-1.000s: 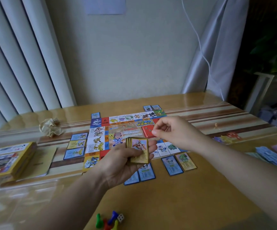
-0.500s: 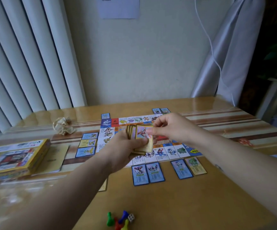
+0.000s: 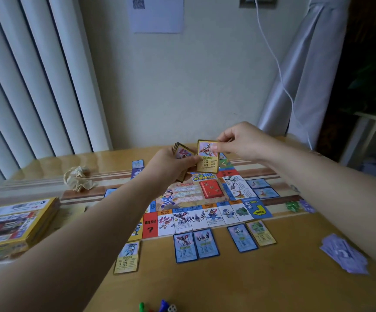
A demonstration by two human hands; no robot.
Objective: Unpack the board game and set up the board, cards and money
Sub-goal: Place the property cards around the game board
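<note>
Mid-deal, my left hand grips the card deck and my right hand pinches one gold-bordered card, which I judge must next be laid beside its matching game board square.

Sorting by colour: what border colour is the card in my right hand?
Gold; card clearest in head view.

- The board lies mid-tabletop.
- A row of cards lies just before its near edge, and two side cards lie just beside its right edge.
- The box sits far left, with the crumpled paper behind it (nearer the board).
- The money pile lies right, well apart from the board.
- The pawns and die sit at the near edge.
- Above the board's far part, the left hand holds a card stack, and the right hand holds a single card just right of it.
</note>
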